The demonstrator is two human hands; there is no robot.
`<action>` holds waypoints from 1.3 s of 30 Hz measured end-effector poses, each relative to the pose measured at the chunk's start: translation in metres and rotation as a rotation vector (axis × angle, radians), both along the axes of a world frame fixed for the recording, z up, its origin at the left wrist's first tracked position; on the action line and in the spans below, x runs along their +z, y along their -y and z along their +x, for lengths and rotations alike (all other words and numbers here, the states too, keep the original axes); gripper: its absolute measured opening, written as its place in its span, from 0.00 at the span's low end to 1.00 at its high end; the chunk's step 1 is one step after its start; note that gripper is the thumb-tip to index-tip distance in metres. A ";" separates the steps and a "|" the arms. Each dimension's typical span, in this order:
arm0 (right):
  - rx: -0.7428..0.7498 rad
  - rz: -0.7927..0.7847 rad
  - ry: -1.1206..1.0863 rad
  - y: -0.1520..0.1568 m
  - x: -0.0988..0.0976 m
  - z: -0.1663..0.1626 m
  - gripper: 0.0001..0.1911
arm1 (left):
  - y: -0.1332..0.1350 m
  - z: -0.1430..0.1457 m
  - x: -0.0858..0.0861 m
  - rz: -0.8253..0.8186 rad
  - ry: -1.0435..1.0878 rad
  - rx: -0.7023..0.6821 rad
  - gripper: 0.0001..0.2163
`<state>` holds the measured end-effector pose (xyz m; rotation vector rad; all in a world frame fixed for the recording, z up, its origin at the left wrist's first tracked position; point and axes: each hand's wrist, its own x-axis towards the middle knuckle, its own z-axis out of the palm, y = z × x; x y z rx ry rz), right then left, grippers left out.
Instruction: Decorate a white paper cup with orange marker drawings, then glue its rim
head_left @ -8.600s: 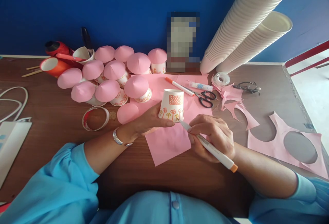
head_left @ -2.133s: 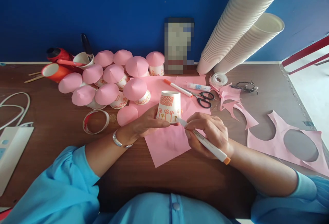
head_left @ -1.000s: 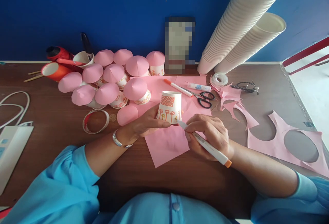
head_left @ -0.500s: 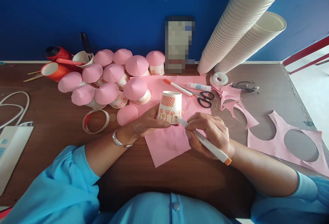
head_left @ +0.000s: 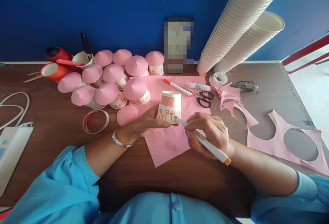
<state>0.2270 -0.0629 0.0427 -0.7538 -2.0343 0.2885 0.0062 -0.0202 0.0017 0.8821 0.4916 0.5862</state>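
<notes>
An upturned white paper cup (head_left: 170,106) with an orange hatched patch and small orange flower drawings stands on a pink paper sheet (head_left: 168,141). My left hand (head_left: 145,122) is closed round its lower rim from the left. My right hand (head_left: 209,133) pinches a white marker with an orange end cap (head_left: 209,145); its tip touches the cup's lower right edge.
Several pink-capped decorated cups (head_left: 108,76) cluster at the back left. Two leaning stacks of white cups (head_left: 239,25) stand at the back right. An orange pen (head_left: 178,87), glue tube (head_left: 199,86), scissors (head_left: 204,98), tape rolls (head_left: 95,121) and pink offcuts (head_left: 288,141) lie around.
The marker tip has shifted only slightly along the cup's lower right edge. Both hands stay where they were.
</notes>
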 end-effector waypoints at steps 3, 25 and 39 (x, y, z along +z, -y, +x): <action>-0.015 0.003 0.008 0.000 0.000 0.001 0.11 | 0.000 -0.001 -0.001 0.006 -0.011 0.002 0.22; -0.020 0.006 -0.008 0.000 -0.001 0.000 0.11 | 0.001 0.001 0.011 -0.023 -0.029 0.025 0.19; -0.035 0.002 0.012 0.000 -0.001 0.001 0.11 | 0.002 0.003 0.021 0.001 -0.043 0.031 0.15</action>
